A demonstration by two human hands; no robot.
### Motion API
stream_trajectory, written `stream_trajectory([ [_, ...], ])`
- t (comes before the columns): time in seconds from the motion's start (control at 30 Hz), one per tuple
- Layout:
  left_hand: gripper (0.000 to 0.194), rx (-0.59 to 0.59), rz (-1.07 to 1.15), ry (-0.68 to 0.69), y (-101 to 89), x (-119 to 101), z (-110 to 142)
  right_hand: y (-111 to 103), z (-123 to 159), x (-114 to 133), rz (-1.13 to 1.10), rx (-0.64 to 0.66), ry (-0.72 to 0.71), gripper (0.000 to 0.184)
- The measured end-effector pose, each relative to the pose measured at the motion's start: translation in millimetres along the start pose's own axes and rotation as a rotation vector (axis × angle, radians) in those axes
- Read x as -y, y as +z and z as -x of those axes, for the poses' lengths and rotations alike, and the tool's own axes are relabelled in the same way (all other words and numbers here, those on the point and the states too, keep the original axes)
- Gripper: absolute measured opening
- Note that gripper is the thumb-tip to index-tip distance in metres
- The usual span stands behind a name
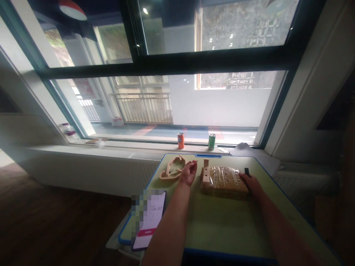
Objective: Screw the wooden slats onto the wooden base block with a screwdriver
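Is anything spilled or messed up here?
Nothing looks spilled. The orange can and green can stand upright. Only the pale sheet by the table's far right corner looks messy, because it's crumpled. I can't tell if it's paper or cloth.

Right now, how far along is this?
Seemingly placed: pale upright bracket against brown plastic-wrapped block; fastening unclear. In hand: tiny thin piece in left hand, black object in right hand. Seemingly remaining: beige curved parts lying apart.

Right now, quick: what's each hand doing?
Left hand: closed, pinching a small thin piece.
Right hand: closed on a black object, at the plastic-covered block.
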State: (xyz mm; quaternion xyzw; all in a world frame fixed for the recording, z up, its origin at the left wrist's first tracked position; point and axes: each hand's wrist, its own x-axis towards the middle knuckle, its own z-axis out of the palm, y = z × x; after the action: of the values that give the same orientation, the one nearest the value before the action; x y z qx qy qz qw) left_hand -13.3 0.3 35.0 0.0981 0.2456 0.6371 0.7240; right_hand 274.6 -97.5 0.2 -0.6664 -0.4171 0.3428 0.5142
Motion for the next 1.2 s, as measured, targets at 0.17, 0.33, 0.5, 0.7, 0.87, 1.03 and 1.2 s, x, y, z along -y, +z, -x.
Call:
stream_trajectory([
  [0.17,0.021,0.200,-0.255,0.095,3.1,7,5,0,2,4,0.013,-0.026,-0.015,0.045],
  [0.33,0.024,0.292,-0.569,0.222,0.7,14,12,1,5,5,0.008,-0.040,-0.026,0.045],
  [0.5,0.024,0.340,-1.026,0.553,2.7,16,18,1,6,6,0.010,-0.034,-0.038,0.045],
  [0.7,0.022,0.345,-1.125,0.692,5.1,17,18,2,4,5,0.031,-0.041,-0.041,0.046],
  [0.87,0.032,0.242,-0.942,0.668,1.2,13,7,3,2,5,0.091,-0.045,-0.044,0.050],
  [1.03,0.036,0.109,-0.800,0.567,-6.3,10,-5,-1,11,19,0.228,-0.090,-0.118,0.045],
  [1.2,0.020,0.037,-0.914,0.544,-15.5,12,-14,0,24,54,0.738,-0.177,-0.507,0.029],
])
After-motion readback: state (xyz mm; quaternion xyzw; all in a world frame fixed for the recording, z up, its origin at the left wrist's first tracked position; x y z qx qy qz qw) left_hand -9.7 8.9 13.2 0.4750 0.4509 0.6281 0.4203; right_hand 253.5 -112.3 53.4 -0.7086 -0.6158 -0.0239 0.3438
